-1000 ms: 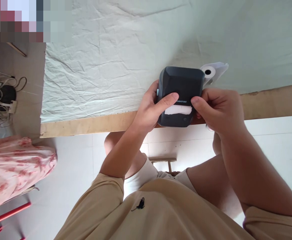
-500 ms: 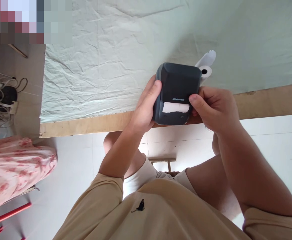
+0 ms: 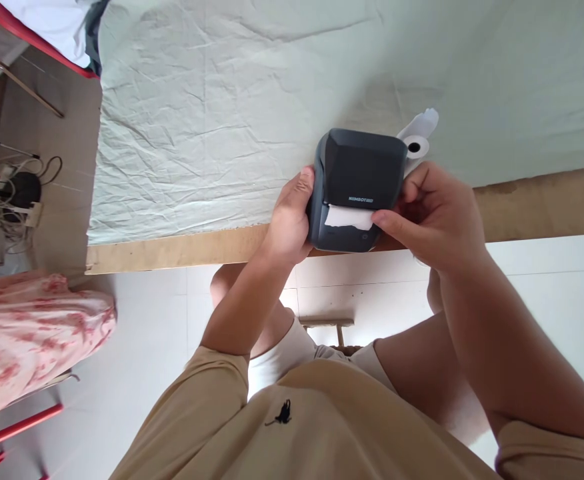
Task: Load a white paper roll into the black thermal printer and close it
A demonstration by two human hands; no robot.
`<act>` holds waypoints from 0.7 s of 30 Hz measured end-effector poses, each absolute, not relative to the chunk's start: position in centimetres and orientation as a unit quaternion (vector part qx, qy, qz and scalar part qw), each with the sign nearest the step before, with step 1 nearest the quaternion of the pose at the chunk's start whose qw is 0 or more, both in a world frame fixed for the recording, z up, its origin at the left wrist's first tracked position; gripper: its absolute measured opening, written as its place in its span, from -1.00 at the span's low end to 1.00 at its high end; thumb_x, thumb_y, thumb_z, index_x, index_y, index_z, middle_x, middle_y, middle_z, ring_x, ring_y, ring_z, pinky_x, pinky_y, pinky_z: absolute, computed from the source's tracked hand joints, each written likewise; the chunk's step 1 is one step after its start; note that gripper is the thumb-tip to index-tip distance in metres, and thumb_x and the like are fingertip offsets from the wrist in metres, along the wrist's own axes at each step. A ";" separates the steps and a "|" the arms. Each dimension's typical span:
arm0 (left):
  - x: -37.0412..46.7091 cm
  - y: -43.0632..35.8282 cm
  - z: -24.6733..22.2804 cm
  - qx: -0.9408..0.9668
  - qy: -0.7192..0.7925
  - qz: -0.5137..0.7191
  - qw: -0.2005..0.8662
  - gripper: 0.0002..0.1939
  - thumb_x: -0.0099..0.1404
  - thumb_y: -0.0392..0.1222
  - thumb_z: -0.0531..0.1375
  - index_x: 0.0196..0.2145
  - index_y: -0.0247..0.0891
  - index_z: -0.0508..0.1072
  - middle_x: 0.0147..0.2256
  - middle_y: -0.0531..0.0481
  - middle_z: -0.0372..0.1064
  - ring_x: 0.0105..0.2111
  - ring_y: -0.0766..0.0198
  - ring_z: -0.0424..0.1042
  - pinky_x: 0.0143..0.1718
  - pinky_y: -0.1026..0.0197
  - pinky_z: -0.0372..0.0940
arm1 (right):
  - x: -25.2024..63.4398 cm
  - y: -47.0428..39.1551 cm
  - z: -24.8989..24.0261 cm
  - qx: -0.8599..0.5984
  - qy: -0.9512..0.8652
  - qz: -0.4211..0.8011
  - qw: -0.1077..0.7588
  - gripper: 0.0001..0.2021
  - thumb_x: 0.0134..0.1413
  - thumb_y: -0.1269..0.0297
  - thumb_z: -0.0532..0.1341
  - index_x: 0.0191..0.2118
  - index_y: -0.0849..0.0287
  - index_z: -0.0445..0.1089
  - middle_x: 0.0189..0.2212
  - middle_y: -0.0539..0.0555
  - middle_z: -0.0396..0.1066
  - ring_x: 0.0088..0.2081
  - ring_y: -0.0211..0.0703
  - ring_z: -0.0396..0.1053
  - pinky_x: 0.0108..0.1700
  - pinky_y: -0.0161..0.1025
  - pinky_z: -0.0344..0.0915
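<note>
A dark label printer (image 3: 365,170) with a smooth lid is held at the table's front edge. A short white paper strip (image 3: 347,217) with an uneven edge sticks out of its slot. My left hand (image 3: 292,223) is closed around the printer's left side, thumb along the edge and the other fingers mostly hidden. At the right side, my right hand (image 3: 437,217) has curled fingers by the casing, and its thumb tip rests on the right end of the strip. Just behind the printer's right corner lies a white paper roll (image 3: 417,146) with a loose end.
A wrinkled pale green cloth (image 3: 222,120) covers the table, whose wooden front edge (image 3: 182,253) shows. On the left are tangled cables (image 3: 2,207), a pink patterned cloth (image 3: 37,333) and red bars (image 3: 17,428). White fabric (image 3: 57,27) is at the upper left.
My right thumb has moved from the printer's right edge onto the strip's end, and the index finger has lifted away from it. My left thumb has slid slightly outward.
</note>
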State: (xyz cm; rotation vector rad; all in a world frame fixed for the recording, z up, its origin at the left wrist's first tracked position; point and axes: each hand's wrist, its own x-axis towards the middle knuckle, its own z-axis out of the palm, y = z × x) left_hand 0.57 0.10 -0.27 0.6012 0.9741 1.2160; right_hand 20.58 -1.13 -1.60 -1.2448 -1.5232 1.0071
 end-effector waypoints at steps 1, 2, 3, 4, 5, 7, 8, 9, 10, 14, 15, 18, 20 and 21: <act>0.5 0.1 -0.4 0.265 0.431 0.542 0.671 -0.53 0.68 -0.13 0.13 -0.47 -0.17 0.42 -0.44 0.03 0.52 0.10 0.07 0.75 0.15 0.07 0.68 | 20.5 -1.2 -1.7 -0.499 -0.612 0.400 0.465 -0.48 0.05 0.10 0.59 -0.36 0.00 0.16 -0.56 -0.15 0.27 -0.57 -0.30 0.18 -0.57 -0.25 0.10; 0.5 0.2 -0.5 0.262 0.430 0.543 0.671 -0.55 0.68 -0.11 0.13 -0.43 -0.17 0.45 -0.43 0.04 0.52 0.09 0.08 0.75 0.13 0.08 0.68 | 20.4 -1.3 -1.8 -0.492 -0.610 0.390 0.484 -0.48 0.06 0.10 0.60 -0.35 -0.01 0.18 -0.55 -0.16 0.30 -0.59 -0.30 0.21 -0.59 -0.25 0.11; 0.5 0.2 -0.6 0.260 0.429 0.542 0.674 -0.56 0.69 -0.08 0.12 -0.40 -0.17 0.49 -0.41 0.04 0.54 0.08 0.08 0.75 0.11 0.09 0.67 | 20.2 -1.4 -1.8 -0.482 -0.609 0.377 0.505 -0.50 0.08 0.11 0.61 -0.34 -0.01 0.20 -0.55 -0.16 0.33 -0.60 -0.29 0.24 -0.62 -0.26 0.11; 0.5 0.3 -0.8 0.260 0.428 0.535 0.681 -0.57 0.69 -0.03 0.12 -0.35 -0.17 0.53 -0.38 0.03 0.57 0.09 0.08 0.75 0.09 0.09 0.67 | 20.0 -1.4 -1.7 -0.468 -0.610 0.356 0.531 -0.51 0.12 0.11 0.61 -0.33 -0.01 0.22 -0.55 -0.16 0.34 -0.61 -0.29 0.27 -0.64 -0.27 0.10; 0.4 0.3 -0.9 0.261 0.426 0.524 0.689 -0.57 0.69 0.02 0.11 -0.31 -0.16 0.56 -0.35 0.02 0.60 0.10 0.07 0.75 0.07 0.10 0.67 | 19.7 -1.4 -1.6 -0.454 -0.609 0.330 0.559 -0.53 0.17 0.11 0.60 -0.33 -0.01 0.24 -0.56 -0.16 0.32 -0.61 -0.27 0.32 -0.66 -0.28 0.09; 0.4 0.2 -1.0 0.273 0.422 0.502 0.704 -0.55 0.68 0.14 0.10 -0.24 -0.15 0.59 -0.28 -0.01 0.63 0.13 0.03 0.73 0.03 0.10 0.65 | 19.0 -1.3 -1.1 -0.436 -0.594 0.264 0.622 -0.58 0.28 0.09 0.54 -0.33 -0.01 0.25 -0.56 -0.14 0.27 -0.55 -0.19 0.48 -0.66 -0.29 0.11; 0.3 0.2 -0.9 0.283 0.418 0.496 0.707 -0.55 0.66 0.19 0.12 -0.22 -0.15 0.59 -0.26 -0.02 0.64 0.14 0.02 0.72 0.01 0.11 0.64 | 18.7 -1.2 -0.7 -0.431 -0.584 0.226 0.650 -0.59 0.31 0.08 0.51 -0.34 -0.01 0.26 -0.55 -0.12 0.25 -0.49 -0.13 0.57 -0.64 -0.29 0.16; 0.3 0.1 -0.9 0.297 0.412 0.493 0.706 -0.56 0.64 0.22 0.15 -0.19 -0.15 0.60 -0.24 -0.02 0.63 0.13 0.00 0.72 -0.02 0.11 0.63 | 18.4 -1.0 -0.3 -0.430 -0.575 0.189 0.670 -0.60 0.33 0.08 0.49 -0.35 0.00 0.26 -0.54 -0.11 0.25 -0.44 -0.09 0.62 -0.62 -0.27 0.20; 0.2 0.0 -0.8 0.313 0.409 0.491 0.703 -0.57 0.61 0.25 0.20 -0.18 -0.14 0.59 -0.24 -0.02 0.62 0.11 0.00 0.71 -0.05 0.12 0.61 | 18.2 -0.9 0.2 -0.439 -0.574 0.159 0.673 -0.61 0.32 0.09 0.48 -0.37 0.00 0.27 -0.53 -0.09 0.29 -0.41 -0.07 0.64 -0.59 -0.25 0.25; -0.2 -0.4 -0.7 0.367 0.413 0.477 0.684 -0.60 0.45 0.27 0.41 -0.18 -0.13 0.58 -0.32 0.02 0.53 -0.17 0.12 0.66 -0.24 0.19 0.49 | 18.2 -0.5 1.8 -0.501 -0.680 0.053 0.533 -0.79 0.29 0.26 0.38 -0.38 0.00 0.42 -0.52 -0.09 0.50 -0.54 -0.22 0.46 -0.51 -0.20 0.19; -0.3 -0.4 -0.7 0.376 0.408 0.473 0.685 -0.61 0.45 0.25 0.41 -0.16 -0.13 0.59 -0.32 0.03 0.52 -0.22 0.16 0.62 -0.26 0.20 0.46 | 18.4 -0.4 2.0 -0.512 -0.710 0.027 0.482 -0.83 0.29 0.29 0.35 -0.37 0.00 0.47 -0.55 -0.11 0.48 -0.56 -0.24 0.39 -0.50 -0.19 0.14; -0.5 -0.4 -0.8 0.397 0.383 0.470 0.689 -0.65 0.48 0.22 0.39 -0.10 -0.13 0.62 -0.27 0.03 0.54 -0.26 0.23 0.55 -0.26 0.20 0.41 | 18.7 -0.3 2.4 -0.533 -0.766 -0.029 0.357 -0.87 0.28 0.30 0.28 -0.30 0.00 0.56 -0.60 -0.10 0.40 -0.55 -0.21 0.29 -0.47 -0.19 0.02; -0.6 -0.3 -0.9 0.404 0.379 0.471 0.687 -0.65 0.50 0.21 0.39 -0.09 -0.13 0.64 -0.25 0.03 0.55 -0.25 0.23 0.54 -0.23 0.20 0.41 | 18.9 -0.1 2.5 -0.538 -0.792 -0.026 0.287 -0.89 0.24 0.29 0.28 -0.25 0.02 0.59 -0.56 -0.07 0.43 -0.54 -0.21 0.25 -0.44 -0.19 -0.02; -0.6 -0.3 -0.9 0.404 0.382 0.472 0.683 -0.64 0.49 0.22 0.39 -0.11 -0.14 0.64 -0.26 0.03 0.55 -0.25 0.23 0.54 -0.23 0.20 0.41 | 19.0 -0.1 2.6 -0.533 -0.805 -0.015 0.262 -0.89 0.21 0.28 0.29 -0.21 0.02 0.59 -0.55 -0.07 0.44 -0.55 -0.22 0.22 -0.43 -0.19 -0.02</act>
